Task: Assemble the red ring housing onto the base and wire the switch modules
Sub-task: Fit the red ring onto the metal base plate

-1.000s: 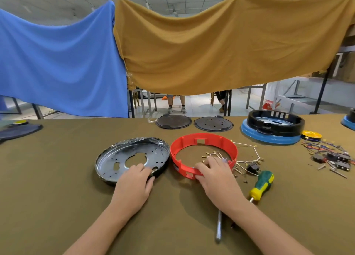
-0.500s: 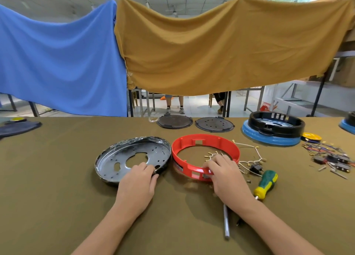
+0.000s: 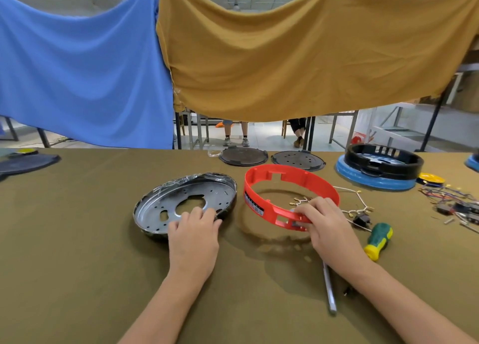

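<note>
The red ring housing hangs tilted above the table, its near edge raised, with its shadow on the cloth below. My right hand grips its near right rim, fingers curled over the edge. To its left lies the round metal base plate, shiny inside with several holes. My left hand rests on the plate's near rim, fingertips on the metal. White wires with brass terminals and a small black switch module lie just right of the ring.
A green and yellow screwdriver lies beside my right wrist. Two dark discs sit at the table's far edge, a black ring on a blue base at far right, and coloured wires with modules at the right edge.
My right hand has lifted the red ring's near edge off the table and tilted it. My left hand stays on the metal plate.
</note>
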Tool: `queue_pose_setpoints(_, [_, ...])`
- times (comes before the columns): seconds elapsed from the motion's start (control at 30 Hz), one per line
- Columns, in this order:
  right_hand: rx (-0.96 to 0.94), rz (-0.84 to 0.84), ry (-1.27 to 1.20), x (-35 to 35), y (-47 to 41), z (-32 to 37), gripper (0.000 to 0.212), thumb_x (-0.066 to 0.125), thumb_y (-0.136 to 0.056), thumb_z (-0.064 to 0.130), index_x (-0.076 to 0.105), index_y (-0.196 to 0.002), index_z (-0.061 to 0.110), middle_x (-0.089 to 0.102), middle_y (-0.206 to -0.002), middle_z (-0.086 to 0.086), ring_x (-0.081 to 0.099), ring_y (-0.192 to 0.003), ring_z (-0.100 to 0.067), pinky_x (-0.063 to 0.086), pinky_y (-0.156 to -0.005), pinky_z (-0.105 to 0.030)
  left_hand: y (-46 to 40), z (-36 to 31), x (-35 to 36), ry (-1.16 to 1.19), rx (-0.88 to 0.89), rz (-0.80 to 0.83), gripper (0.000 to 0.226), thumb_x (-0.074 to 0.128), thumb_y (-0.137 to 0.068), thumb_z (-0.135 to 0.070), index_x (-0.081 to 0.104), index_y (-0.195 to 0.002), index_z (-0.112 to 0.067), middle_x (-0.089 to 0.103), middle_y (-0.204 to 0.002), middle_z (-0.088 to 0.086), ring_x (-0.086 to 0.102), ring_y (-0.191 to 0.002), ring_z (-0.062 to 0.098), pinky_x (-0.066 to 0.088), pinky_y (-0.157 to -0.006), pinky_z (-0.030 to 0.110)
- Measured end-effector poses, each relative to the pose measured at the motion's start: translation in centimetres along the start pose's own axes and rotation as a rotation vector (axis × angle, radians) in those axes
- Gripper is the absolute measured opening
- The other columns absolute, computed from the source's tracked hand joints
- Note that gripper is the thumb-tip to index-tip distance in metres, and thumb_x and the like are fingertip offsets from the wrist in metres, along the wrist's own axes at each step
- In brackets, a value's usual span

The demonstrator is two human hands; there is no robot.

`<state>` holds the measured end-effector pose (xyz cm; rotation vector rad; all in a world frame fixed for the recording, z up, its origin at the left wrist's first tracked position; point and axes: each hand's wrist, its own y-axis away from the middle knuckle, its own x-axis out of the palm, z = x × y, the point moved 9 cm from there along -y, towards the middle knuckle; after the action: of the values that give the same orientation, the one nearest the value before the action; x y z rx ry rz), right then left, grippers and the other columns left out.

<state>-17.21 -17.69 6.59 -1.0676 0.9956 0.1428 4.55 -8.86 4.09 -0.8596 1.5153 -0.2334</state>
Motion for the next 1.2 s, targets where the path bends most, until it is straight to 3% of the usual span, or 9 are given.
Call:
queue_pose_setpoints(0.2, [0.037, -0.04, -0.003, -0.6, 0.3, -0.6, 0.032, 0.07, -0.077, -0.014, 0.07, -0.103, 0.006, 0.069, -0.087, -0.008, 0.059, -0.079, -0.029, 0.055, -0.065, -0.047, -0.2, 0.6, -0.5, 0.036, -0.042, -0.032, 0.016, 0.06, -0.095, -0.029, 0.066, -0.091, -0.014, 0.062, -0.084, 0.002, 0.058, -0.077, 0.027, 0.04, -0.071, 0.039])
queue_pose_setpoints(0.3, [0.064, -0.053, -0.056, -0.7, 0.4, -1.3, 0.031, 0.068, -0.081, -0.012, 0.069, -0.106, 0.007, 0.068, -0.092, -0.008, 0.061, -0.083, -0.027, 0.054, -0.071, -0.043, -0.3, 0.7, -0.8, 0.067, -0.054, -0.046, 0.017, 0.058, -0.096, -0.03, 0.066, -0.092, -0.015, 0.061, -0.084, 0.001, 0.057, -0.079, 0.026, 0.042, -0.073, 0.04])
queue_pose_setpoints(0.5, [-0.027, -0.114, -0.044, -0.9, 0.3, -1.2, 0.036, 0.074, -0.074, -0.014, 0.07, -0.101, 0.008, 0.07, -0.088, -0.004, 0.064, -0.078, -0.027, 0.052, -0.071, -0.041, -0.8, 1.2, -1.6, 0.113, -0.078, -0.1, 0.016, 0.059, -0.096, -0.025, 0.064, -0.09, -0.011, 0.058, -0.079, 0.003, 0.055, -0.074, 0.027, 0.041, -0.066, 0.041])
queue_pose_setpoints(0.6, [-0.102, -0.148, 0.019, -1.1, 0.2, -0.6, 0.033, 0.077, -0.073, -0.012, 0.071, -0.099, 0.008, 0.071, -0.084, -0.003, 0.064, -0.076, -0.028, 0.054, -0.072, -0.043, -0.9, 1.5, -2.2, 0.163, -0.092, -0.148, 0.014, 0.061, -0.096, -0.021, 0.064, -0.088, -0.009, 0.058, -0.079, 0.004, 0.055, -0.073, 0.029, 0.042, -0.066, 0.044])
queue_pose_setpoints(0.7, [-0.25, -0.186, 0.099, -1.5, 0.4, 1.1, 0.021, 0.061, -0.083, -0.006, 0.072, -0.095, 0.009, 0.069, -0.081, -0.002, 0.064, -0.073, -0.027, 0.055, -0.071, -0.042, -0.9, 2.1, -2.8, 0.233, -0.121, -0.193, 0.013, 0.061, -0.095, -0.018, 0.064, -0.089, -0.008, 0.059, -0.08, 0.005, 0.055, -0.074, 0.031, 0.043, -0.067, 0.046])
queue_pose_setpoints(0.83, [-0.437, -0.158, 0.172, -1.2, 0.8, 4.2, 0.022, 0.054, -0.089, 0.002, 0.073, -0.095, 0.013, 0.069, -0.082, 0.0, 0.064, -0.073, -0.024, 0.055, -0.073, -0.039, -1.0, 3.2, -3.7, 0.367, -0.177, -0.276, 0.013, 0.058, -0.097, -0.017, 0.064, -0.094, -0.006, 0.061, -0.085, 0.005, 0.056, -0.078, 0.031, 0.047, -0.07, 0.05])
queue_pose_setpoints(0.93, [-0.518, -0.129, 0.187, -0.8, 0.9, 6.1, 0.028, 0.047, -0.092, 0.006, 0.073, -0.094, 0.017, 0.067, -0.082, 0.003, 0.062, -0.072, -0.021, 0.054, -0.074, -0.037, -1.1, 3.7, -4.5, 0.438, -0.175, -0.35, 0.009, 0.06, -0.096, -0.012, 0.063, -0.093, -0.004, 0.061, -0.086, 0.005, 0.055, -0.08, 0.027, 0.045, -0.072, 0.043])
queue_pose_setpoints(1.07, [-0.579, -0.032, 0.176, 0.4, 1.0, 7.9, 0.02, 0.065, -0.084, 0.003, 0.07, -0.095, 0.019, 0.065, -0.081, 0.005, 0.061, -0.073, -0.019, 0.053, -0.074, -0.034, -1.2, 3.7, -4.9, 0.471, -0.145, -0.38, 0.006, 0.06, -0.095, -0.009, 0.062, -0.091, -0.007, 0.056, -0.083, -0.002, 0.051, -0.076, 0.021, 0.034, -0.071, 0.029])
queue_pose_setpoints(1.2, [-0.598, 0.015, 0.155, 1.2, 0.2, 8.6, 0.023, 0.065, -0.082, 0.001, 0.068, -0.097, 0.018, 0.064, -0.08, 0.005, 0.06, -0.073, -0.019, 0.053, -0.069, -0.033, -1.3, 4.1, -4.8, 0.474, -0.119, -0.379, 0.006, 0.061, -0.095, -0.01, 0.062, -0.09, -0.008, 0.053, -0.082, -0.004, 0.05, -0.075, 0.02, 0.033, -0.07, 0.027])
